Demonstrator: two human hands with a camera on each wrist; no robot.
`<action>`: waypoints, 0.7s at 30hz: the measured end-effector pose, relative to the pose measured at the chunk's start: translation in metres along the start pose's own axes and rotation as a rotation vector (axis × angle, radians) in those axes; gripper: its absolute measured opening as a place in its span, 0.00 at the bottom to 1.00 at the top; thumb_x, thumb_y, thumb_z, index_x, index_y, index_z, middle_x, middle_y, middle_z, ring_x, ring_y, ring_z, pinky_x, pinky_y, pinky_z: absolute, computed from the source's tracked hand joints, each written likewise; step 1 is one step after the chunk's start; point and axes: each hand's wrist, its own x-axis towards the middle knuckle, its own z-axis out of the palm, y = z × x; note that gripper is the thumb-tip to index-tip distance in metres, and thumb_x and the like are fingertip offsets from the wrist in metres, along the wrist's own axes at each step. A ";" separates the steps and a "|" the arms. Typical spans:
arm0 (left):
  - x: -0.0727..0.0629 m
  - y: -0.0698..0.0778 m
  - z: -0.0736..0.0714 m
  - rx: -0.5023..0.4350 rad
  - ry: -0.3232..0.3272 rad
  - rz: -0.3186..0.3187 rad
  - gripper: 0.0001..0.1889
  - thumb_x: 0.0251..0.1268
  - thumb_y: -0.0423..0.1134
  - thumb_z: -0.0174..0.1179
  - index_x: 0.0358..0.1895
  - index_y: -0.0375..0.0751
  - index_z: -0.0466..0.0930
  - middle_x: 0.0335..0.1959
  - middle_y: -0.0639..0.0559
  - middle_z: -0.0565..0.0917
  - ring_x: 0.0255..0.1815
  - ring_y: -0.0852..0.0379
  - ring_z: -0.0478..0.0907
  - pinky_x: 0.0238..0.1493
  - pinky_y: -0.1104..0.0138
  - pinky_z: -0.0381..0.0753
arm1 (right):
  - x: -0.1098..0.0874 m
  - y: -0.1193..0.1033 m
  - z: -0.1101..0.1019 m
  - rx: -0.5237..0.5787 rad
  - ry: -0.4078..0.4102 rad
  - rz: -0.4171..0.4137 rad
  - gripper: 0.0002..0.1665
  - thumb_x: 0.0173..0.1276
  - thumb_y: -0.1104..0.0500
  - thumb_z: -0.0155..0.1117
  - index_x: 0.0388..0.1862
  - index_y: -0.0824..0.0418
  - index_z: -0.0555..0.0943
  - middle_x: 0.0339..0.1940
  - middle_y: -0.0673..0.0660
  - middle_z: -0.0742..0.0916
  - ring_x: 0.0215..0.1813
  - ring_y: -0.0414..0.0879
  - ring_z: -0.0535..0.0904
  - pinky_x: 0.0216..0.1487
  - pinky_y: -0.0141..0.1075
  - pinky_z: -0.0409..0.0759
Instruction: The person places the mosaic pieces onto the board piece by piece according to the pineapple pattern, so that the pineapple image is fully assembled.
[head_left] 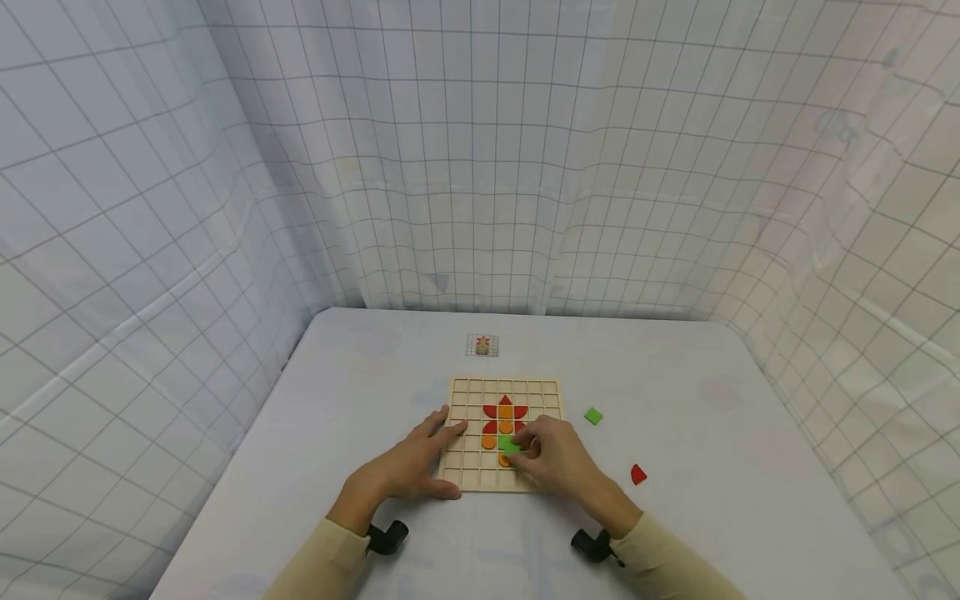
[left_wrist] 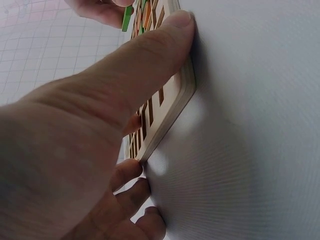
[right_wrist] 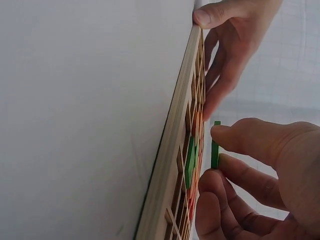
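A pale wooden grid board (head_left: 471, 479) lies on the table, bearing red pieces (head_left: 505, 400), an orange square (head_left: 506, 412) and orange round pieces (head_left: 489, 442). My left hand (head_left: 408, 467) rests at its left side, thumb on the near edge, index finger over the grid and the other fingers along the outside. Between thumb and index finger, my right hand (head_left: 558, 457) pinches a green square tile (right_wrist: 215, 147) just above the board. The right wrist view shows that tile edge-on, apart from another green piece (right_wrist: 190, 162) in the grid. My right fingers partly hide the board's right side.
Right of the board lie a loose green square (head_left: 593, 416) and a red quarter-round piece (head_left: 638, 474). A small pattern card (head_left: 482, 345) lies beyond the board on the white table (head_left: 360, 367). Grid-lined curtains (head_left: 480, 167) surround the table's back and sides.
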 end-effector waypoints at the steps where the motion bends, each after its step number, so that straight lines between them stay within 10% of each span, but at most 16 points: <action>1: 0.000 0.000 0.000 -0.001 0.000 -0.001 0.58 0.67 0.53 0.88 0.95 0.47 0.63 1.00 0.33 0.49 1.00 0.26 0.49 0.90 0.29 0.68 | 0.000 0.000 0.001 -0.004 0.002 -0.012 0.09 0.68 0.62 0.90 0.44 0.63 0.97 0.36 0.52 0.92 0.35 0.34 0.79 0.38 0.27 0.81; 21: 0.000 -0.001 0.000 -0.009 0.004 0.005 0.58 0.66 0.54 0.88 0.95 0.47 0.64 1.00 0.33 0.49 0.99 0.25 0.51 0.89 0.30 0.70 | 0.009 -0.012 0.015 -0.030 -0.091 -0.092 0.12 0.70 0.63 0.89 0.50 0.61 0.97 0.42 0.53 0.94 0.38 0.35 0.76 0.38 0.26 0.79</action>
